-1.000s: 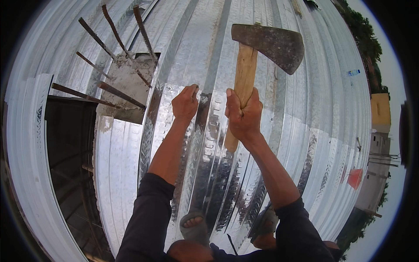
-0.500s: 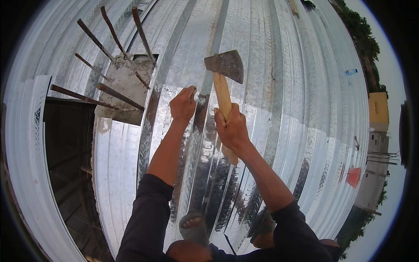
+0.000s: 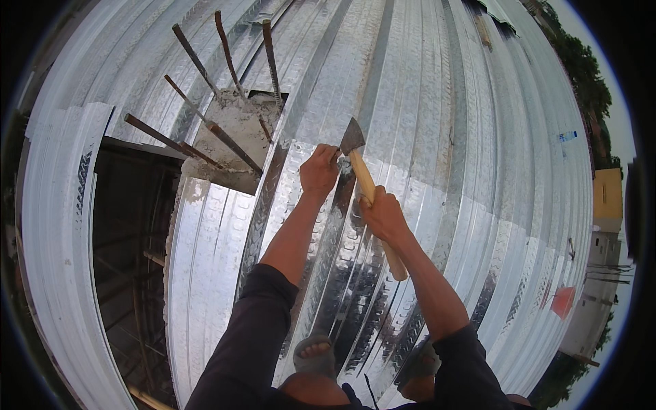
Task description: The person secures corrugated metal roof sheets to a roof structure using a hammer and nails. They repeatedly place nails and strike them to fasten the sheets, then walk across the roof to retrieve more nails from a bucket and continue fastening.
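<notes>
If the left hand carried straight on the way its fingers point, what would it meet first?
Most likely the dark axe head, just up and to the right of the left hand; how high that head sits above the metal sheeting is hard to judge.

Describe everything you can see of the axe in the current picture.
The axe has a dark, worn-looking metal head, tapering upward in this view, on a pale handle that looks like wood. The handle slants down to the right, its butt showing below the right grip wrapped around it. It is over ribbed silvery metal sheeting, the head close beside the left grip; whether the head touches anything cannot be told.
</notes>
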